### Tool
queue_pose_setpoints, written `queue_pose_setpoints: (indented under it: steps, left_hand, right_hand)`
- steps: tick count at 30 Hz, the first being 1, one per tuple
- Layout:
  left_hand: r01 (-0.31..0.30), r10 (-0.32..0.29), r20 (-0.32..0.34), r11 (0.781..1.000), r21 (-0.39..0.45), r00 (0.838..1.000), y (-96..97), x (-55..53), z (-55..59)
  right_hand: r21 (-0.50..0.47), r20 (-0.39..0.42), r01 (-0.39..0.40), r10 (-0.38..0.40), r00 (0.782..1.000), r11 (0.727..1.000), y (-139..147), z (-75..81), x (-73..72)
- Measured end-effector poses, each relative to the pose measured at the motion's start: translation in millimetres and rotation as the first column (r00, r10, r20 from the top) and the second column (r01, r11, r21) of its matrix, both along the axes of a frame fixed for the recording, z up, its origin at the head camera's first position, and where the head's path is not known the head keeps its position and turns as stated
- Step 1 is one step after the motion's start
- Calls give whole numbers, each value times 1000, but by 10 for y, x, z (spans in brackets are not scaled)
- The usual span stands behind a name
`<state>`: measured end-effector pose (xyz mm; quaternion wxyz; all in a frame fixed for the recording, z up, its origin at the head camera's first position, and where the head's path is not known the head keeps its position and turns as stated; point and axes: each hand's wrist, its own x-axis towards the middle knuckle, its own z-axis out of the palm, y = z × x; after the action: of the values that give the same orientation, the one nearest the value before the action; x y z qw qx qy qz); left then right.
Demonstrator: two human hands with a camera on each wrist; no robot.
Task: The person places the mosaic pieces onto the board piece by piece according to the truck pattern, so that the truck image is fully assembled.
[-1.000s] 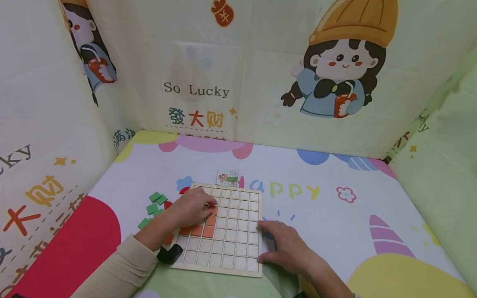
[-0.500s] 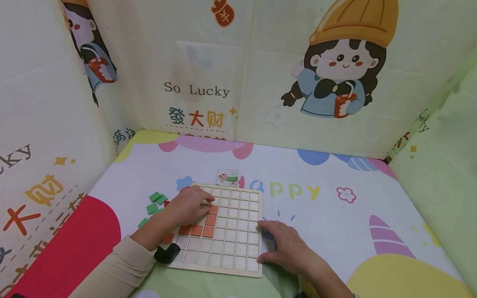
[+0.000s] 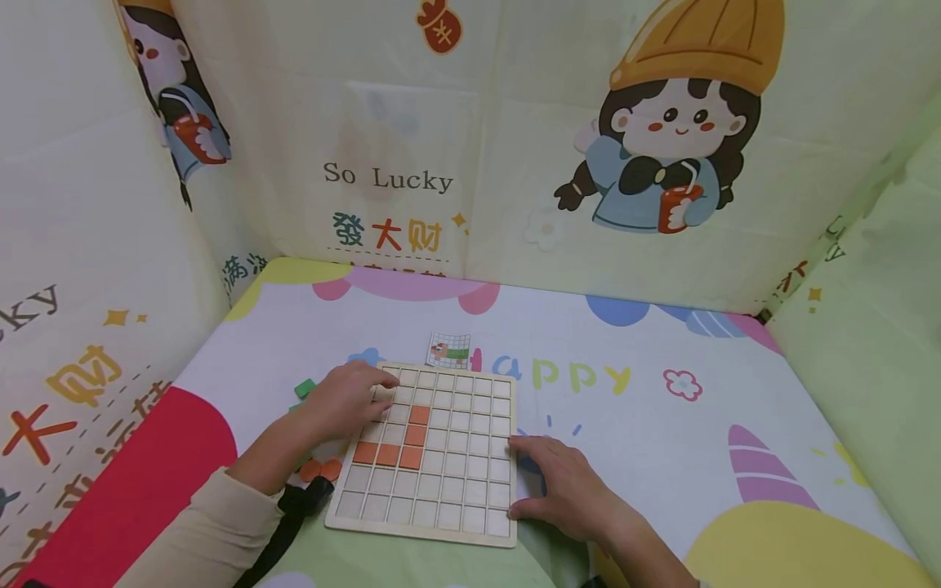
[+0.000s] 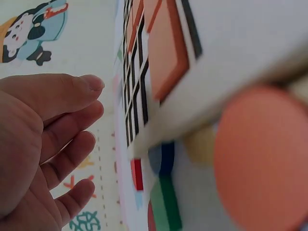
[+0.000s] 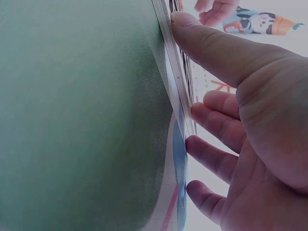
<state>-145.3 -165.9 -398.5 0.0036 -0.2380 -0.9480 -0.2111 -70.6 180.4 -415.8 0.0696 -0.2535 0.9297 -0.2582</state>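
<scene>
A wooden grid board (image 3: 448,535) lies on the table with several orange square tiles (image 3: 411,457) set in an L-like row in its left part. My left hand (image 3: 341,400) hovers over the board's far left corner, fingers loosely bent. In the left wrist view, nothing shows between its thumb and fingers. With fingers spread, my right hand (image 3: 562,486) rests against the board's right edge; the right wrist view shows thumb and fingertips at the wooden side (image 5: 178,72). Green square tiles (image 3: 305,389) lie left of the board, partly hidden by my left hand.
Two orange round pieces (image 3: 331,469) lie beside the board's left edge. A small picture card (image 3: 449,350) with a gridded design lies beyond the far edge. Blue, red and green pieces (image 4: 166,204) show below the board in the left wrist view. Printed cloth walls (image 3: 515,163) enclose the table.
My left hand has drawn back leftward from the orange tiles, uncovering the topmost one, and its fingers have parted. The right hand and the board stay in place.
</scene>
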Motion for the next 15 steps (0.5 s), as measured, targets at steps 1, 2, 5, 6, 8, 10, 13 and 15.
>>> queue_pose_setpoints:
  steps: [1,2,5,6,8,10,13,15]
  left_hand:
    - [-1,1,-3,1000,2,1000,-23,-1,8]
    - [-4,4,-4,1000,4,1000,-46,-5,16]
    - [-25,25,0,1000,10,1000,-113,-25,28]
    - [-36,36,3,999,4,999,-133,-33,29]
    - [-59,59,9,998,-9,998,-169,-50,32]
    - [-82,82,15,996,-18,997,-201,-67,26]
    - [-112,113,30,993,-26,993,-240,-92,17]
    - [-128,129,42,991,-30,991,-258,-109,10]
  right_hand:
    - [1,3,2,-2,1000,1000,0,-3,0]
    - [0,6,4,-4,1000,1000,0,-5,0]
    - [2,5,5,-5,1000,1000,0,-12,-4]
    - [2,4,5,-5,1000,1000,-1,-13,-5]
    - [2,7,7,-7,1000,1000,-3,-17,-6]
    - [0,13,10,-10,1000,1000,-4,-22,-5]
    - [-2,7,10,-10,1000,1000,-4,-24,-3]
    - [-2,-4,7,-7,1000,1000,-1,-24,-2]
